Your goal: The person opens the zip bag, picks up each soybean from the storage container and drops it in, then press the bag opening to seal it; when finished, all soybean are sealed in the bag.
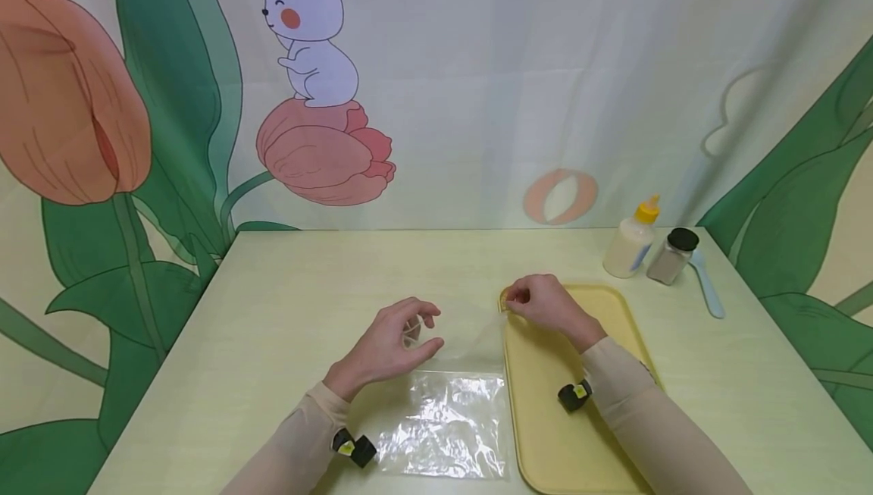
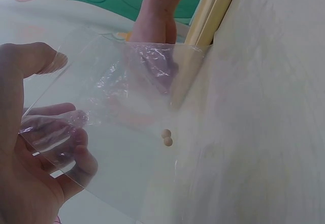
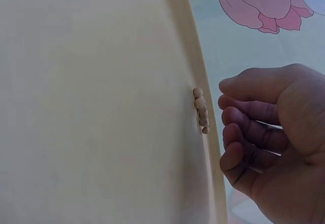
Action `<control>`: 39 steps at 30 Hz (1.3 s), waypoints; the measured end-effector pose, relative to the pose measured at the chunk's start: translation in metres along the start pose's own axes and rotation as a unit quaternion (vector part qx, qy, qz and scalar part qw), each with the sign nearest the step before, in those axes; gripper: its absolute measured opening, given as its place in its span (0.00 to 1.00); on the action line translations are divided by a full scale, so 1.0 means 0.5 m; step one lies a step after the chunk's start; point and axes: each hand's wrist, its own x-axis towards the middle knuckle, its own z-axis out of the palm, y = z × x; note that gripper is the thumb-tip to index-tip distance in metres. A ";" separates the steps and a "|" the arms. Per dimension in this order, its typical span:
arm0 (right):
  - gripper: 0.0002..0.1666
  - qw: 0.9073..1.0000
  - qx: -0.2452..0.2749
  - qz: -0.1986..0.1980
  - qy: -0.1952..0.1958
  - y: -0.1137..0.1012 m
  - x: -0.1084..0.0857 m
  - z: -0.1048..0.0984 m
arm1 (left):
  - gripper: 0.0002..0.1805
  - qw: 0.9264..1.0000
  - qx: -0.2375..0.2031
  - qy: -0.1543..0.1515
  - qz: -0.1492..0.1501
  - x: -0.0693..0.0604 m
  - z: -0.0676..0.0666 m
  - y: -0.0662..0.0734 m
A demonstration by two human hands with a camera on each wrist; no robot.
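Centrally, a person in pale sleeves works with both hands at a light tabletop (image 1: 307,267). A clear plastic bag (image 1: 443,427) lies in front of them, its near part flat and shiny, its far part raised towards the hands. The left hand (image 1: 378,347) grips the film at the bag's edge with bent fingers, the thumb spread well apart from them. Through the film, the left wrist view shows two small tan balls (image 2: 167,138), touching each other; whether they sit inside the bag or behind it cannot be told.

To the right of the bag is a yellow tray (image 1: 546,434) with a raised rim. The right hand (image 1: 546,302) is at its far left corner, fingers bent and thumb near the forefinger; it is unclear whether they pinch anything. Just inside the rim, beside this hand, a short row of similar tan balls (image 3: 200,103) lines the tray's edge.

Further back on the right stand a squeeze bottle (image 1: 624,252) with a yellow-orange nozzle and a small jar (image 1: 670,260) with a black lid, and a light blue spoon (image 1: 709,290) lies next to the jar. Behind everything hangs a cloth (image 1: 464,101) printed with large tulips, green leaves and a white rabbit.
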 end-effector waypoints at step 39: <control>0.03 1.000 -0.017 -0.001 -0.009 0.001 -0.007 -0.001 | 0.19 1.000 -0.015 0.001 -0.002 -0.001 -0.004 0.003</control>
